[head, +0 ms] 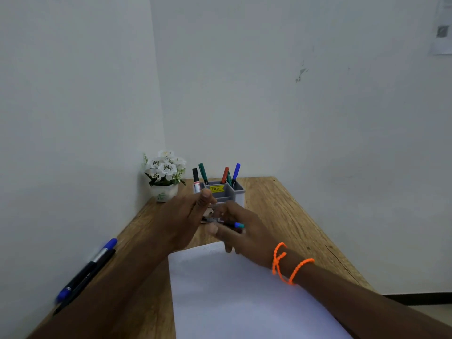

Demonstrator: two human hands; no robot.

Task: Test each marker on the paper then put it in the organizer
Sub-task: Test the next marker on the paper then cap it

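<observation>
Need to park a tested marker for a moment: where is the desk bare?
Bare wood runs along the wooden desk's right side, between the white paper sheet and the edge. Crowded: the far end, with the grey plastic organizer, white flower pot and both hands; two markers line the left edge.

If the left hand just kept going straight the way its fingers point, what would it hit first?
Most likely the grey organizer holding the standing markers. The left hand points away from the person toward the back of the table, with the organizer just beyond its fingertips. Depth is hard to judge; the right hand sits close beside that line.
</observation>
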